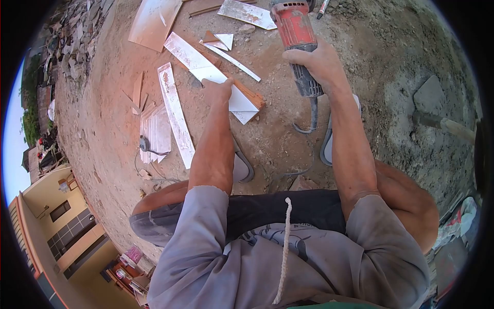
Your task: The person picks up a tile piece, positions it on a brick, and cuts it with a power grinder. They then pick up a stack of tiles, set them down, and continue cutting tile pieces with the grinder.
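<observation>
My right hand [321,64] is wrapped around the dark rear body of a red angle grinder [296,28]. Its head is at the top edge of the view, so the disc cannot be made out. From its lower end a dark cable [313,116] runs down to the ground. My left hand [218,88] is closed over the edge of a long white tile strip [188,54], which lies slanted on a reddish-brown wooden block [252,95]. The grinder is to the right of the strip, apart from it.
Another tile strip [175,113] lies to the left, beside stacked tile pieces [156,126] with a tape measure [144,143] on them. Farther out are a large tile [154,23], a broken tile piece [247,13] and a thin offcut [234,62]. A hammer-like tool [442,123] lies right.
</observation>
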`<state>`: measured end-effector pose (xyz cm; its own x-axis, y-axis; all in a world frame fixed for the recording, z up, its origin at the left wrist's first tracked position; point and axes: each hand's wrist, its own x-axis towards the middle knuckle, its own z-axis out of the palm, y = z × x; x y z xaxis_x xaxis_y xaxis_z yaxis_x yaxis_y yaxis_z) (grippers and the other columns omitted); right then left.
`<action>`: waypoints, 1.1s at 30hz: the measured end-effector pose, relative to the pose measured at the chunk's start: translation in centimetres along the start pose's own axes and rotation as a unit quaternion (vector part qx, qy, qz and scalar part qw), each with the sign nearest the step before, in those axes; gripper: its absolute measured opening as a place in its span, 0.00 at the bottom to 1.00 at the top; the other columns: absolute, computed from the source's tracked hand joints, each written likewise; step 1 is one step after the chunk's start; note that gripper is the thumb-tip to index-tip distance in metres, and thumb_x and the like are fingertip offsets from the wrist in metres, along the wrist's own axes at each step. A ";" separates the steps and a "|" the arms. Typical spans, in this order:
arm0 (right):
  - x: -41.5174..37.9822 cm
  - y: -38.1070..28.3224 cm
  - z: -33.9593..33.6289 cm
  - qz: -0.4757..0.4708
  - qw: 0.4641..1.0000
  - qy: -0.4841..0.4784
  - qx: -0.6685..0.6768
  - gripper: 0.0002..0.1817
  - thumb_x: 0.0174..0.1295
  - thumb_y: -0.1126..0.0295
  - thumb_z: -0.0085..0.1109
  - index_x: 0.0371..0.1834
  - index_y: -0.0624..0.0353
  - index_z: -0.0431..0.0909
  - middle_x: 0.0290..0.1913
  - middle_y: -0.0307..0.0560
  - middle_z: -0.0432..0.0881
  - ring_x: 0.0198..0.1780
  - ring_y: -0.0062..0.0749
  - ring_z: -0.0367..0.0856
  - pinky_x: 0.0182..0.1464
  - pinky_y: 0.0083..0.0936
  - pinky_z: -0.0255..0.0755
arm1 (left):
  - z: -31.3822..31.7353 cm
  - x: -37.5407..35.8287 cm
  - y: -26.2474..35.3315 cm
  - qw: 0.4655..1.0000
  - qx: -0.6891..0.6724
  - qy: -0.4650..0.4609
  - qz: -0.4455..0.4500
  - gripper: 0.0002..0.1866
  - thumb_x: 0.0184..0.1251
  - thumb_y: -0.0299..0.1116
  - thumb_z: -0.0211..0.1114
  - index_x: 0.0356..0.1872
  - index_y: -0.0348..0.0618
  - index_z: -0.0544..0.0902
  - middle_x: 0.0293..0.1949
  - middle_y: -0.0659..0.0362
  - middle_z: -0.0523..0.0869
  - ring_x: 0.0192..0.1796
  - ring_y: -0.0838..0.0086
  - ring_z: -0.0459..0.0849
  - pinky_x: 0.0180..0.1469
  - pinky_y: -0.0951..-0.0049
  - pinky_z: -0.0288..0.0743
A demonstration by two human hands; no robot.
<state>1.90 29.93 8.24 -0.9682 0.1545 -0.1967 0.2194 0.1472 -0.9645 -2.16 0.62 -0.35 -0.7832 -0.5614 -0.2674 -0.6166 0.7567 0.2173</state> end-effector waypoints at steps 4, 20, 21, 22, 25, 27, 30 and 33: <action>0.0 0.0 0.0 0.002 1.000 0.009 0.003 0.28 0.42 0.52 0.76 0.42 0.61 0.82 0.30 0.45 0.85 0.30 0.30 0.83 0.36 0.28 0.76 | 0.0 -0.2 0.0 1.000 0.001 0.010 0.008 0.53 0.46 0.56 0.81 0.66 0.28 0.67 0.59 0.37 0.82 0.61 0.48 0.83 0.64 0.56 0.76; 0.2 -0.2 0.3 0.025 1.000 -0.003 0.005 0.29 0.39 0.50 0.76 0.41 0.60 0.84 0.32 0.47 0.87 0.32 0.32 0.85 0.39 0.28 0.77 | 2.3 3.1 -5.9 0.980 -0.192 0.009 0.048 0.27 0.68 0.45 0.65 0.56 0.30 0.82 0.52 0.41 0.87 0.57 0.53 0.86 0.61 0.59 0.75; 0.0 -0.4 0.4 0.023 1.000 -0.007 0.002 0.29 0.39 0.50 0.76 0.41 0.60 0.84 0.32 0.47 0.87 0.32 0.32 0.85 0.39 0.28 0.77 | 3.0 3.6 -6.6 0.980 -0.195 0.010 0.044 0.27 0.68 0.45 0.65 0.56 0.30 0.82 0.52 0.41 0.87 0.57 0.53 0.86 0.61 0.59 0.75; -0.3 -0.8 0.4 0.027 1.000 -0.004 0.006 0.29 0.39 0.52 0.76 0.41 0.60 0.83 0.31 0.46 0.86 0.32 0.30 0.84 0.39 0.28 0.77 | 3.5 4.1 -7.0 0.975 -0.220 0.003 0.034 0.26 0.68 0.44 0.66 0.57 0.30 0.82 0.52 0.43 0.88 0.55 0.56 0.86 0.60 0.61 0.75; -0.1 -1.2 0.6 0.019 1.000 -0.013 -0.001 0.28 0.41 0.55 0.76 0.43 0.60 0.83 0.31 0.44 0.85 0.31 0.27 0.83 0.38 0.27 0.76 | 3.8 4.8 -7.4 0.949 -0.313 -0.031 0.010 0.26 0.66 0.42 0.69 0.57 0.31 0.82 0.50 0.46 0.88 0.52 0.61 0.87 0.57 0.64 0.77; -0.2 -1.9 0.8 0.007 1.000 -0.026 -0.012 0.27 0.41 0.56 0.76 0.44 0.61 0.82 0.31 0.43 0.84 0.30 0.26 0.82 0.37 0.26 0.76 | 4.1 5.5 -7.8 0.924 -0.379 -0.057 -0.002 0.26 0.64 0.41 0.71 0.58 0.30 0.82 0.50 0.47 0.89 0.51 0.63 0.88 0.55 0.65 0.78; -0.5 -2.9 1.1 0.009 0.999 -0.026 -0.045 0.28 0.42 0.57 0.75 0.45 0.61 0.81 0.32 0.43 0.84 0.30 0.26 0.81 0.37 0.26 0.75 | 6.1 7.5 -9.1 0.913 -0.396 -0.095 -0.003 0.26 0.65 0.38 0.72 0.58 0.29 0.82 0.49 0.49 0.89 0.49 0.66 0.87 0.52 0.68 0.79; -0.1 -2.2 1.6 0.018 0.998 -0.044 -0.044 0.29 0.42 0.58 0.75 0.47 0.62 0.81 0.33 0.43 0.84 0.32 0.27 0.82 0.38 0.27 0.75 | 3.8 5.3 -7.7 0.879 -0.455 -0.143 -0.030 0.24 0.71 0.35 0.67 0.62 0.29 0.78 0.54 0.50 0.86 0.54 0.68 0.85 0.57 0.70 0.76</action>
<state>1.37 28.07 10.11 -0.9655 0.0751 -0.2493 0.2600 0.2285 -0.9382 -1.21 -6.92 -7.04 -0.7745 -0.3866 -0.5007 -0.5674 0.0748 0.8200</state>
